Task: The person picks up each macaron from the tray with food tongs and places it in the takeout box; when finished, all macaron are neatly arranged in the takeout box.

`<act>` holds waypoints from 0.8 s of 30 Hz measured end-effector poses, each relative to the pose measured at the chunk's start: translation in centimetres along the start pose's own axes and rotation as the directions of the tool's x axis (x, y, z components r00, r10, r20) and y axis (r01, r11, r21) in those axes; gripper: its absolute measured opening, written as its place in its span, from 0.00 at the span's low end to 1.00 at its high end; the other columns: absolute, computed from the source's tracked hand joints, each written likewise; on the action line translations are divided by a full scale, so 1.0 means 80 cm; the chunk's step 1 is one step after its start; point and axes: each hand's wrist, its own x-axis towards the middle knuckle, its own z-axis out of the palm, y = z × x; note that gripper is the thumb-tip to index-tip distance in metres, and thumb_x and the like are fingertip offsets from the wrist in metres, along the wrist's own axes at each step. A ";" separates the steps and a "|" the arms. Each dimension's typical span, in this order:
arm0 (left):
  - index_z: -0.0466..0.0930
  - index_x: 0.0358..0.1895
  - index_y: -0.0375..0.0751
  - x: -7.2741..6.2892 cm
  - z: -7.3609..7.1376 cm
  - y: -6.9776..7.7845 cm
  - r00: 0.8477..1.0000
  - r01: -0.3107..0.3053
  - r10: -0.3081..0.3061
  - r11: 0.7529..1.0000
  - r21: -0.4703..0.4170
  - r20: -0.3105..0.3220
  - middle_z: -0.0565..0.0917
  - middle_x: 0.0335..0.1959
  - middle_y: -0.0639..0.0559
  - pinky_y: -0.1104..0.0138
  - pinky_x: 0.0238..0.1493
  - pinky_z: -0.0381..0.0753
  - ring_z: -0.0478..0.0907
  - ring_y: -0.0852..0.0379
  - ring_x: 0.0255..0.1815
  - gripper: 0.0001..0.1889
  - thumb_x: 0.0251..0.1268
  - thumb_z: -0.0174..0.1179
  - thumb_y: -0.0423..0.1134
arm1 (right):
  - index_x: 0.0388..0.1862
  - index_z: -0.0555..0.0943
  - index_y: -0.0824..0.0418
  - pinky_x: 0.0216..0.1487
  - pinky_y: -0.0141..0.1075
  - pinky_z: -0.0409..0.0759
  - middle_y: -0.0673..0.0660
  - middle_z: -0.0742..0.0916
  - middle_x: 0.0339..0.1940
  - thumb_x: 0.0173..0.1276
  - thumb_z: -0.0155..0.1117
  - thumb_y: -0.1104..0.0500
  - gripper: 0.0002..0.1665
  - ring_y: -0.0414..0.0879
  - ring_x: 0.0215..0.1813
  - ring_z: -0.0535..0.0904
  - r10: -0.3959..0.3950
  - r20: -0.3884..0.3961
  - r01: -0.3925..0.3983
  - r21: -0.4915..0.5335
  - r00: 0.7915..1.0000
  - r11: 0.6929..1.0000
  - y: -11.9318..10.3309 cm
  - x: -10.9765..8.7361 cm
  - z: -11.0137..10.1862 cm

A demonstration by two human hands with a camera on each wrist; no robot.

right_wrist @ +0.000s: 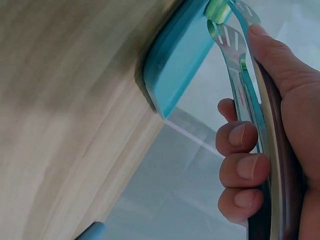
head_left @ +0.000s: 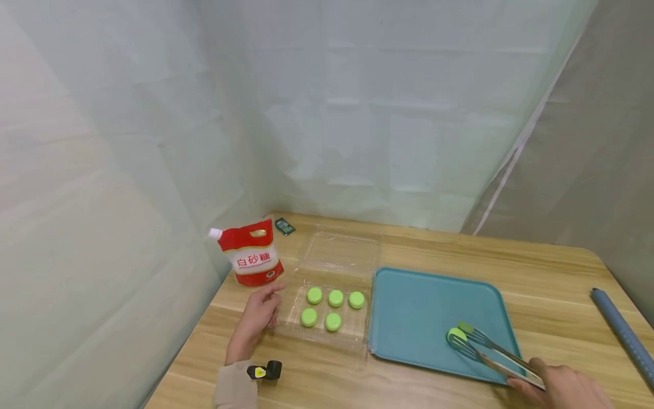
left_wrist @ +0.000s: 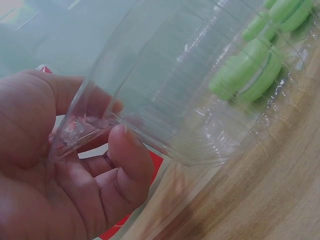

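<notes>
My right hand grips a pair of slotted tongs, thumb on one arm and fingers curled round the other. Between the tong heads is a green macaron, over the near right part of a blue tray. My left hand holds the left edge of a clear plastic box, thumb and fingers on either side of its rim in the left wrist view. Several green macarons sit in two rows in the box, whose lid lies folded back.
A red and white spouted pouch stands behind my left hand, with a small dark packet beyond it. At the right table edge lies a long blue-grey bar. Hanging sheets surround the wooden table.
</notes>
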 end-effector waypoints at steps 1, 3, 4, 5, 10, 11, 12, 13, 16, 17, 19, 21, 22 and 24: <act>0.73 0.66 0.26 0.000 0.000 0.001 1.000 0.002 -0.002 1.000 -0.001 -0.003 0.67 0.19 0.51 0.71 0.15 0.68 0.64 0.60 0.14 0.21 0.71 0.49 0.24 | 0.34 0.77 0.57 0.20 0.38 0.62 0.49 0.70 0.14 0.64 0.66 0.33 0.28 0.43 0.17 0.66 -0.005 -0.001 0.005 0.002 1.000 1.000 -0.001 0.000 -0.002; 0.73 0.66 0.26 0.000 0.000 0.002 1.000 0.007 -0.007 1.000 -0.005 -0.006 0.67 0.19 0.51 0.71 0.15 0.68 0.64 0.60 0.14 0.21 0.71 0.48 0.24 | 0.35 0.78 0.58 0.20 0.38 0.64 0.49 0.70 0.14 0.65 0.66 0.34 0.27 0.43 0.17 0.66 -0.016 -0.001 0.016 0.006 1.000 1.000 -0.004 0.000 -0.007; 0.73 0.66 0.26 0.000 0.000 0.002 1.000 0.008 -0.008 1.000 -0.010 -0.006 0.68 0.19 0.51 0.71 0.15 0.68 0.64 0.60 0.14 0.21 0.71 0.48 0.24 | 0.35 0.78 0.58 0.20 0.38 0.65 0.49 0.71 0.14 0.65 0.66 0.34 0.27 0.44 0.17 0.66 -0.020 0.003 0.020 0.007 1.000 1.000 -0.005 0.001 -0.010; 0.73 0.66 0.26 0.000 -0.001 0.002 1.000 0.008 -0.008 1.000 -0.011 -0.005 0.68 0.19 0.51 0.71 0.15 0.68 0.64 0.60 0.14 0.21 0.71 0.48 0.24 | 0.36 0.79 0.58 0.20 0.39 0.66 0.49 0.71 0.14 0.65 0.66 0.34 0.28 0.44 0.17 0.67 -0.022 0.007 0.022 0.004 1.000 1.000 -0.006 0.001 -0.012; 0.73 0.66 0.25 0.000 -0.001 -0.001 1.000 0.013 -0.013 1.000 -0.008 -0.001 0.68 0.20 0.51 0.71 0.15 0.68 0.65 0.60 0.14 0.21 0.71 0.48 0.24 | 0.38 0.80 0.58 0.20 0.40 0.69 0.47 0.73 0.16 0.64 0.67 0.35 0.27 0.43 0.19 0.68 -0.066 -0.007 0.066 -0.013 0.998 0.998 -0.009 0.004 -0.020; 0.73 0.65 0.25 0.000 0.000 -0.002 1.000 0.017 -0.017 1.000 -0.006 -0.002 0.68 0.19 0.51 0.72 0.15 0.68 0.65 0.60 0.14 0.21 0.71 0.48 0.24 | 0.38 0.80 0.58 0.20 0.40 0.70 0.47 0.73 0.16 0.64 0.67 0.36 0.26 0.43 0.18 0.68 -0.076 -0.009 0.076 -0.016 0.997 0.997 -0.010 0.006 -0.023; 0.73 0.65 0.25 0.001 0.000 -0.002 1.000 0.016 -0.016 1.000 -0.004 -0.002 0.68 0.19 0.51 0.71 0.15 0.68 0.64 0.60 0.14 0.21 0.71 0.48 0.25 | 0.37 0.80 0.58 0.20 0.40 0.70 0.47 0.74 0.16 0.64 0.68 0.36 0.26 0.43 0.18 0.68 -0.087 -0.010 0.087 -0.017 0.996 0.996 -0.011 0.008 -0.025; 0.73 0.65 0.26 0.001 0.001 -0.002 1.000 0.023 -0.023 1.000 -0.009 -0.003 0.68 0.20 0.51 0.71 0.15 0.68 0.64 0.59 0.14 0.21 0.71 0.48 0.25 | 0.36 0.80 0.57 0.20 0.40 0.70 0.47 0.73 0.16 0.64 0.68 0.37 0.25 0.42 0.18 0.68 -0.099 -0.016 0.099 -0.026 0.995 0.995 -0.012 0.010 -0.028; 0.73 0.66 0.26 0.002 0.002 -0.002 1.000 0.023 -0.023 1.000 -0.011 -0.003 0.69 0.20 0.51 0.72 0.15 0.68 0.64 0.60 0.14 0.21 0.71 0.48 0.25 | 0.33 0.78 0.56 0.20 0.38 0.69 0.47 0.72 0.15 0.63 0.69 0.37 0.23 0.42 0.17 0.67 -0.136 -0.039 0.134 -0.053 0.990 0.990 -0.016 0.014 -0.038; 0.73 0.66 0.26 0.002 0.002 -0.001 1.000 0.024 -0.024 1.000 -0.010 -0.003 0.69 0.21 0.51 0.71 0.15 0.68 0.64 0.60 0.14 0.21 0.72 0.48 0.25 | 0.34 0.79 0.56 0.20 0.38 0.69 0.46 0.72 0.16 0.62 0.69 0.37 0.24 0.41 0.17 0.66 -0.151 -0.053 0.147 -0.069 0.987 0.987 -0.019 0.015 -0.042; 0.73 0.66 0.26 0.001 0.003 -0.001 1.000 0.021 -0.021 1.000 -0.012 -0.003 0.69 0.21 0.50 0.71 0.15 0.68 0.64 0.60 0.14 0.21 0.72 0.49 0.25 | 0.34 0.79 0.55 0.19 0.36 0.67 0.45 0.71 0.15 0.60 0.72 0.37 0.23 0.39 0.16 0.64 -0.195 -0.112 0.182 -0.114 0.974 0.977 -0.023 0.016 -0.049; 0.73 0.66 0.25 0.000 0.002 0.000 1.000 0.017 -0.017 1.000 -0.013 -0.003 0.69 0.22 0.50 0.71 0.15 0.68 0.65 0.60 0.14 0.21 0.71 0.49 0.25 | 0.33 0.79 0.54 0.17 0.34 0.65 0.44 0.70 0.14 0.58 0.73 0.38 0.22 0.38 0.15 0.63 -0.233 -0.156 0.210 -0.149 0.960 0.966 -0.029 0.018 -0.056; 0.73 0.65 0.25 0.000 0.002 0.001 1.000 0.013 -0.013 1.000 -0.015 -0.002 0.69 0.22 0.49 0.71 0.15 0.68 0.65 0.59 0.14 0.21 0.71 0.49 0.24 | 0.32 0.79 0.53 0.17 0.34 0.65 0.44 0.70 0.14 0.58 0.74 0.38 0.22 0.37 0.15 0.63 -0.248 -0.168 0.221 -0.161 0.954 0.962 -0.032 0.019 -0.059; 0.73 0.66 0.25 -0.001 0.002 0.001 1.000 0.016 -0.016 1.000 -0.020 -0.002 0.70 0.22 0.49 0.71 0.15 0.68 0.65 0.59 0.15 0.21 0.71 0.49 0.24 | 0.32 0.79 0.53 0.16 0.33 0.65 0.44 0.70 0.14 0.57 0.75 0.38 0.22 0.36 0.15 0.62 -0.278 -0.189 0.245 -0.177 0.942 0.953 -0.038 0.021 -0.065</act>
